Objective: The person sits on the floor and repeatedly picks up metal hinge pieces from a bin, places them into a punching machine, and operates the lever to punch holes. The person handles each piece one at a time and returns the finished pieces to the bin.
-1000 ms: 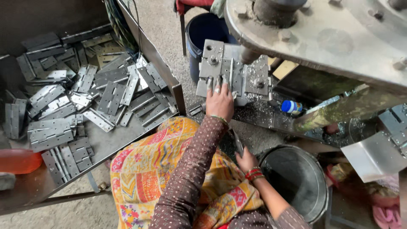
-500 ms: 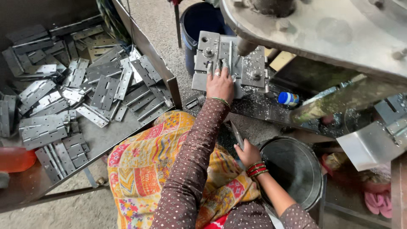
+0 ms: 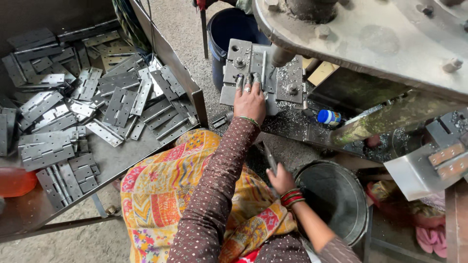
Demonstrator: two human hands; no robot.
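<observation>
Fingers [image 3: 246, 84] of left hand [image 3: 249, 101] press flat (slightly apart) on metal jig [image 3: 263, 73]; right hand [image 3: 282, 179] clamps a rod [image 3: 270, 158].

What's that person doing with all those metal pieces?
A person sits at a big metal machine. Their left hand presses flat on a metal piece lying on the machine's plate, just under a round post. Their right hand grips a thin metal rod beside a dark round bucket. To the left, a tray holds a heap of grey metal hinges. Metal shavings and a small blue-capped bottle lie near the plate.
</observation>
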